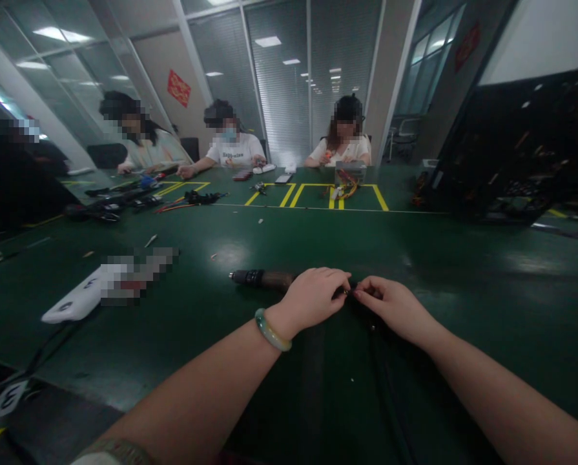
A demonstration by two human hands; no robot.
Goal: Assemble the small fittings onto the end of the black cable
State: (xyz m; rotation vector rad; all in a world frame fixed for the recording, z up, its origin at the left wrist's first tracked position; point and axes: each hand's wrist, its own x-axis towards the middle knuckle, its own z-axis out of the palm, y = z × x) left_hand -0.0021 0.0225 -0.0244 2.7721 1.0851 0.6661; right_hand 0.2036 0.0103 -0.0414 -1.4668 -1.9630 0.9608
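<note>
On the green table lies a dark electric screwdriver (262, 279), its black and silver tip pointing left. My left hand (315, 297), with a jade-like bangle (272, 330) on the wrist, reaches over its right end. There its fingers are curled closed. Close against them is my right hand (390, 307), thumb and fingers pinched together. Where the fingertips meet, a small shiny bit shows against something dark; too little of it shows to name. Below my right hand a dark cable (388, 387) runs toward me.
A white power strip (78, 297) lies at left with its cord. Three people (233, 145) sit across the table. Bundled cables (119, 197), yellow tape outlines (312, 186) and wired parts (347, 187) lie on the far side. A large dark object (521, 148) stands at right.
</note>
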